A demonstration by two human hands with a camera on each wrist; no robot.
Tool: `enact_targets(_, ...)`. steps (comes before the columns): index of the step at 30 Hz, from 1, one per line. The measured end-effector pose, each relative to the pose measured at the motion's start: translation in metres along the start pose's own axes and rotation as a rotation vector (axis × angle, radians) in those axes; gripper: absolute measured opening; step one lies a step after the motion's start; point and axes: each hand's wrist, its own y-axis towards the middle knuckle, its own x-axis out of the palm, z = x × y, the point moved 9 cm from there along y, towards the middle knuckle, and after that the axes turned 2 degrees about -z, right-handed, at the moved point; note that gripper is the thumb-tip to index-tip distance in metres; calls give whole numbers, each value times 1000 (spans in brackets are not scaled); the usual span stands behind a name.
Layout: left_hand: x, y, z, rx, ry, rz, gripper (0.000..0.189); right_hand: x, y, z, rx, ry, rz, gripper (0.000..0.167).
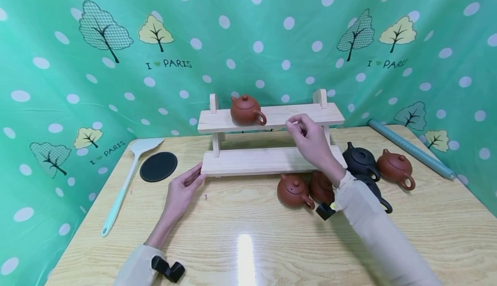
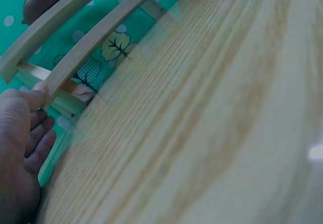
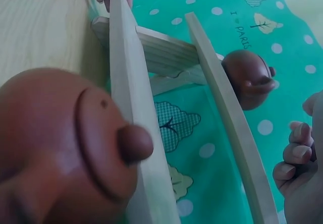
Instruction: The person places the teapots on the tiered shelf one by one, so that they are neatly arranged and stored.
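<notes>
A two-tier wooden shelf (image 1: pixel 268 161) stands at the back of the table. My left hand (image 1: pixel 182 193) pinches the left end of its lower board, the thumb on top and fingers beneath, as the left wrist view shows. On the upper board (image 2: pixel 55 24) a reddish-brown teapot (image 1: pixel 246 110) sits left of centre, its handle toward the right front. My right hand (image 1: pixel 308 139) hovers in front of the upper board's right half, apart from that teapot, with loosely bent fingers (image 3: pixel 298 151) and nothing in them.
Before the shelf stand two more brown teapots (image 1: pixel 293 191), one partly behind my right forearm. Farther right are two black teapots (image 1: pixel 359 160), another brown teapot (image 1: pixel 394 167) and a rolled green cloth (image 1: pixel 411 150). A spatula (image 1: pixel 128 178) and a black round mat (image 1: pixel 158 167) lie left.
</notes>
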Motion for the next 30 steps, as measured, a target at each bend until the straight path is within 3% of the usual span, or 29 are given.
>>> enact_targets(19, 0, 0, -2, -18, 8, -4, 45, -45, -50, 19, 15, -137, 30, 23)
enact_targets(30, 0, 0, -1, -7, 0, 2, 44, -72, -74, 28, -3, -193, 89, 17)
